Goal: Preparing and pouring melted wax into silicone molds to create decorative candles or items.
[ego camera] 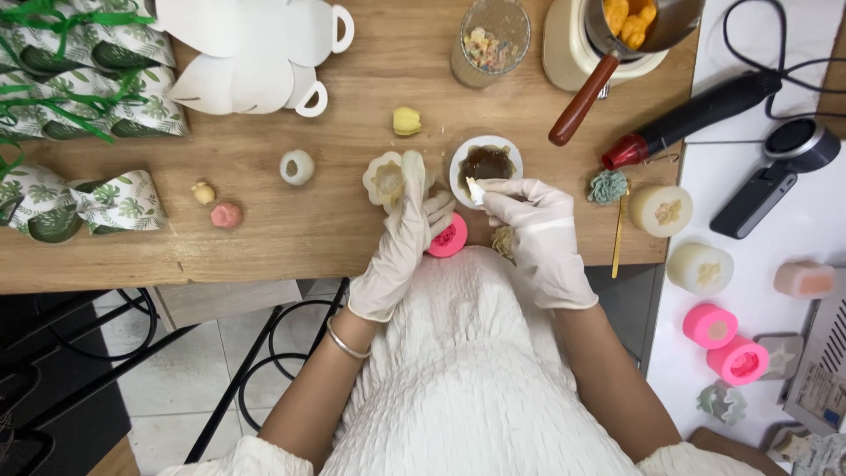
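Wax-brown liquid sits in the small white bowl (486,165) near the bench (291,229) edge.
Right hand (538,231) pinches a white scrap at its rim, left hand (407,231) grips a cream flower mould (389,179); one nudge could spill it.

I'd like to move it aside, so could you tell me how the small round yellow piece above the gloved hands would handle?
The yellow piece looks small, so probably light. Its rounded, lobed shape might roll if nudged. It looks waxy, perhaps easily dented.

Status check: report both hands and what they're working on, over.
Left hand gloved, holding cream flower-shaped mould. Right hand gloved, pinching small white piece at rim of white cup of brown liquid. Pink mould under the hands; nothing blocking.
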